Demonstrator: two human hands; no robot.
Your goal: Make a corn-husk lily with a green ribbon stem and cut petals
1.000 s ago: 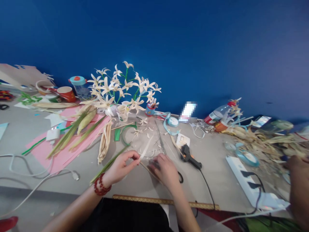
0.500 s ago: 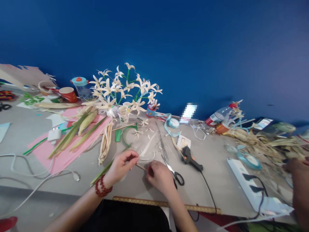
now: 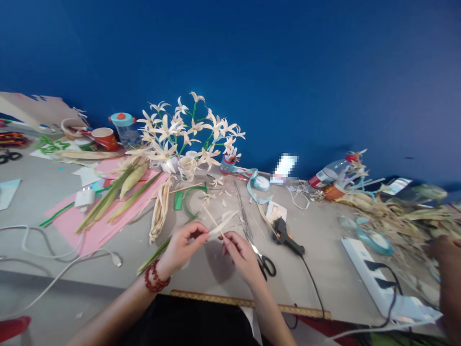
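My left hand point(image 3: 186, 244), with red beads at the wrist, pinches one end of a pale petal-shaped strip of corn husk point(image 3: 226, 220). In my right hand point(image 3: 240, 253), thumb and fingers are closed on a thin wooden stick point(image 3: 212, 216), which points up and to the left. The stick crosses the strip just above my fingertips. Black-handled scissors point(image 3: 265, 264) lie beside my right wrist. Small white scraps and cut petals are scattered beyond my hands. Behind them stands a bunch of husk flowers point(image 3: 194, 127) on green stems.
A black glue gun point(image 3: 286, 238) with its cord lies right of the scissors. Pink paper point(image 3: 72, 226) with green husks is at left. A white power strip point(image 3: 363, 269) lies at right, near another person's hand point(image 3: 446, 259) and dried husks point(image 3: 403, 211). White cables cross the left.
My right hand has turned and lifted slightly, swinging the stick from low between my hands to pointing up across the husk strip. My left hand still pinches the strip.
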